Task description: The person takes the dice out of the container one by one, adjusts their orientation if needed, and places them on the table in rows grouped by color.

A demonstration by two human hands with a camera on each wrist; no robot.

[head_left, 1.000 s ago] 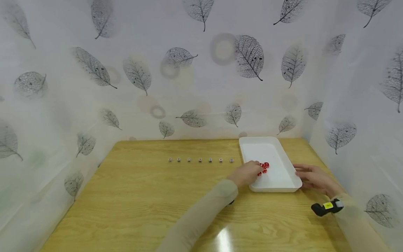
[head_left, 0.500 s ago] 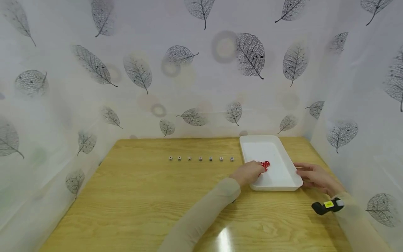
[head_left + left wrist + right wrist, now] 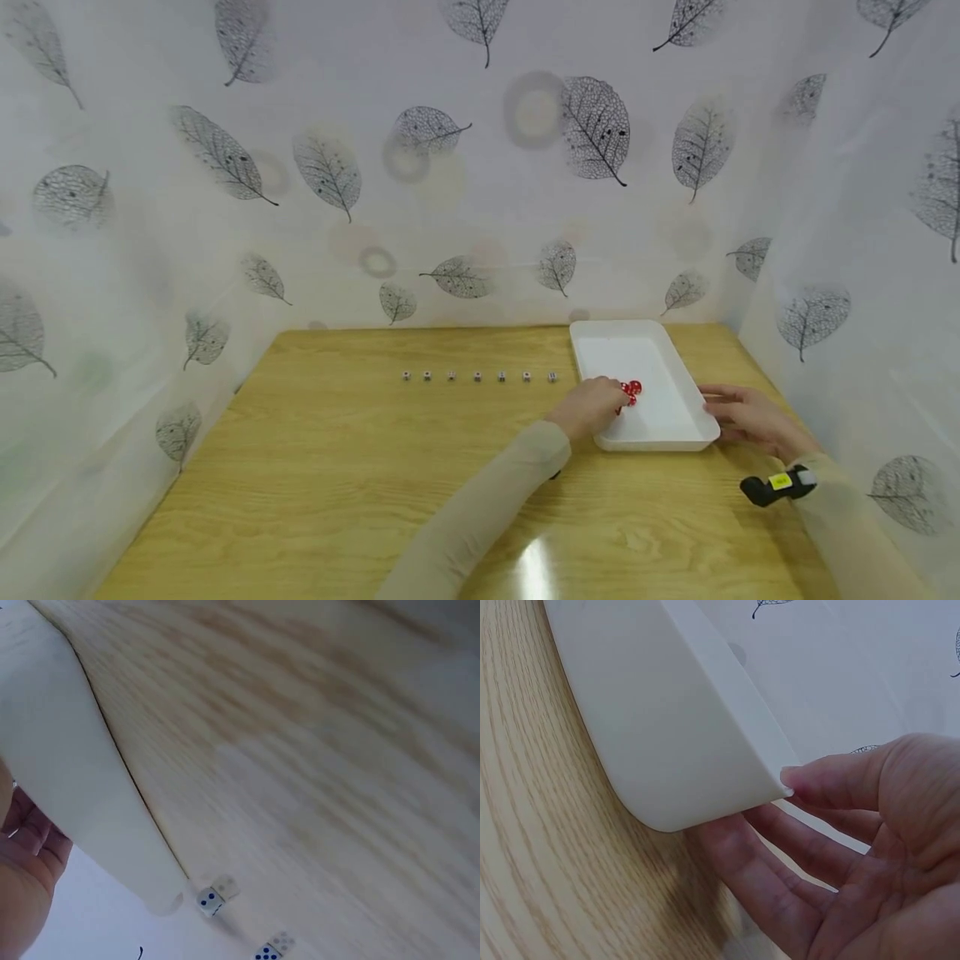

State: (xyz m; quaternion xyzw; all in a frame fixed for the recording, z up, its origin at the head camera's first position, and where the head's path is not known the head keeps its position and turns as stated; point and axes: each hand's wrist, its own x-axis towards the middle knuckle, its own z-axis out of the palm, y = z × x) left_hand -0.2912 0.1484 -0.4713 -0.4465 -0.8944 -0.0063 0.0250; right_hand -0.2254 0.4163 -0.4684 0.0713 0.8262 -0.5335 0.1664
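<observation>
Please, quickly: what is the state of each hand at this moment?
Left hand: beside the red dice; whether it holds one cannot be told.
Right hand: closed, holding the white tray by its edge.

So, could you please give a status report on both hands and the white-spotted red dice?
Left hand over white rectangular tray, grip hidden. Right hand pinching tray's rim. Red dice inside, partly covered by left hand. No other obstruction visible.
</observation>
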